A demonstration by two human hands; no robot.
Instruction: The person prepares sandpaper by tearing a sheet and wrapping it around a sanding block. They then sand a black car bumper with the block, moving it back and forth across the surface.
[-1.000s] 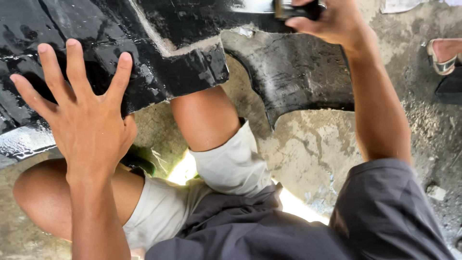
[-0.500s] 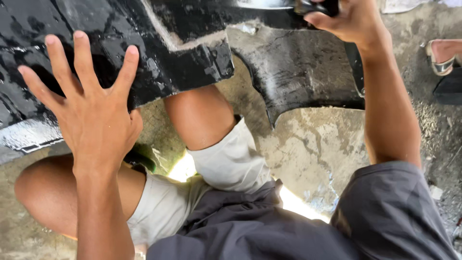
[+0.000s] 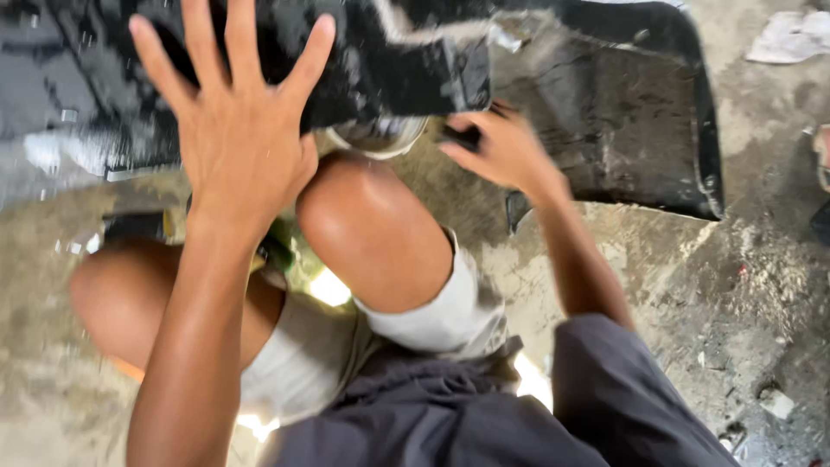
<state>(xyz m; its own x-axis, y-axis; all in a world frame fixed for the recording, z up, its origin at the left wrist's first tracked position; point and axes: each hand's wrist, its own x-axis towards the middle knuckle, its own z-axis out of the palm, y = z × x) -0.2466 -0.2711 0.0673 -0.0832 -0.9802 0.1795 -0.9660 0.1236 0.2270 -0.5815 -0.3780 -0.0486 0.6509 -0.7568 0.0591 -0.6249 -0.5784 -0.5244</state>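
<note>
A large black plastic panel (image 3: 605, 112), wet and grimy, is spread across the top of the frame on a stained concrete floor (image 3: 735, 311); the left hand (image 3: 233, 147) is pressed flat on it, fingers splayed; the right hand (image 3: 497, 151) is closed on a small dark object (image 3: 462, 136), blurred; dirt remains on the panel, so the work seems unfinished; debris is scattered at right.

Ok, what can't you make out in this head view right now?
- Small dark object in the right hand: motion-blurred, fingers cover it; grip unclear.
- Black panel: cut off by the top edge; left hand covers part.
- Round metallic thing under the panel: mostly hidden by panel and knee.
</note>
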